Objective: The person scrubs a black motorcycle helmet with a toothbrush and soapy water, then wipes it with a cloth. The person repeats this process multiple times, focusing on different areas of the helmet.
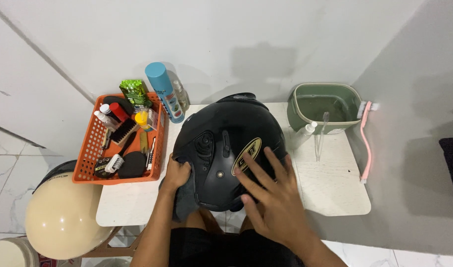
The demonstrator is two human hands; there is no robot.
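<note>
A glossy black helmet [221, 143] with a gold oval emblem lies on a small white table [330, 188]. My left hand [177, 175] is closed on a dark grey cloth [184, 200] and presses it against the helmet's left side. The cloth hangs down over the table's front edge. Spread flat with its fingers apart, my right hand [273, 198] rests on the helmet's right front, just below the emblem.
An orange basket [90, 153] of brushes, bottles and sponges sits at the left. A blue spray can [163, 91] stands behind it. A green tub [325, 106], a clear toothbrush [320, 136] and a pink brush [366, 141] are at the right. A cream helmet [60, 217] sits lower left.
</note>
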